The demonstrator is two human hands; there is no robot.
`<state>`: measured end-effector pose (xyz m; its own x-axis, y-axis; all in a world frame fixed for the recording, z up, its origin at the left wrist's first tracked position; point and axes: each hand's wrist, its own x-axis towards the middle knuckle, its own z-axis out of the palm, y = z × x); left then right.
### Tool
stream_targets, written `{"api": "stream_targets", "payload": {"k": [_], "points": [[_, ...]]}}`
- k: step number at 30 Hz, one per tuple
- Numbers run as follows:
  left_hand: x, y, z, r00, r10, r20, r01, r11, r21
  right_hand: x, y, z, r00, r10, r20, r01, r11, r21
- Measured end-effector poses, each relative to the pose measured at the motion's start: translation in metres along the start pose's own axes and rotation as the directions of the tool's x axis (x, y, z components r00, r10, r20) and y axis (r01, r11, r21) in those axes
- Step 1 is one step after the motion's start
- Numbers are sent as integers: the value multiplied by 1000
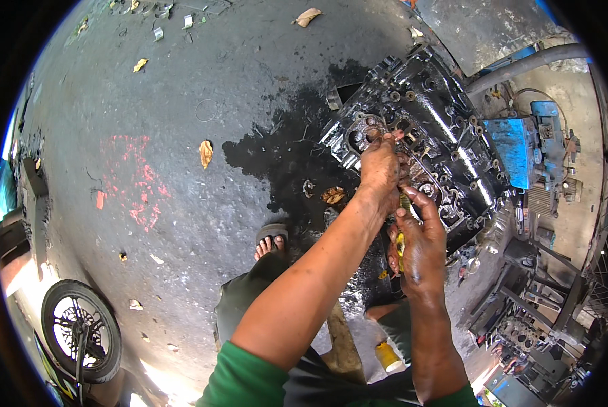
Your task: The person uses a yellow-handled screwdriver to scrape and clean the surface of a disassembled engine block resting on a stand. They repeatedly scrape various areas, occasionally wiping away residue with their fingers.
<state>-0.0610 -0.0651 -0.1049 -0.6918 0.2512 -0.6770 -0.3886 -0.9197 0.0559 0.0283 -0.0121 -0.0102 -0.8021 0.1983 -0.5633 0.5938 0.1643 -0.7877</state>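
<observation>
Engine block (pixel 446 136) was set right of centre in the scene, its open face turned up, seemingly to be reached from above. A yellow tool (pixel 400 243) was clamped in the right hand (pixel 419 237) by the near edge; over the left part the left hand (pixel 383 166) was bent, perhaps for steadying, though its grip could not be told

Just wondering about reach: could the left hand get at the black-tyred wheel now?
Probably not: the left hand is at the black engine block, and a wide stretch of floor lies between it and the wheel.
</observation>
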Motion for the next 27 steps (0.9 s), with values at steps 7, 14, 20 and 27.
{"api": "stream_targets", "payload": {"k": [7, 14, 20, 27], "points": [[-10, -32, 33, 999, -46, -25, 45, 999, -23, -6, -25, -41, 983, 169, 74, -181, 961, 207], [-17, -25, 32, 994, 95, -46, -103, 975, -196, 2, -44, -55, 961, 144, 236, -143, 990, -22], [-3, -12, 33, 990, 88, -112, -107, 980, -171, 16, -42, -46, 967, 118, 227, -122, 992, 5], [1, -18, 25, 990, 126, -60, -132, 984, -120, 14, -24, -38, 987, 89, 137, -88, 996, -7]]}}
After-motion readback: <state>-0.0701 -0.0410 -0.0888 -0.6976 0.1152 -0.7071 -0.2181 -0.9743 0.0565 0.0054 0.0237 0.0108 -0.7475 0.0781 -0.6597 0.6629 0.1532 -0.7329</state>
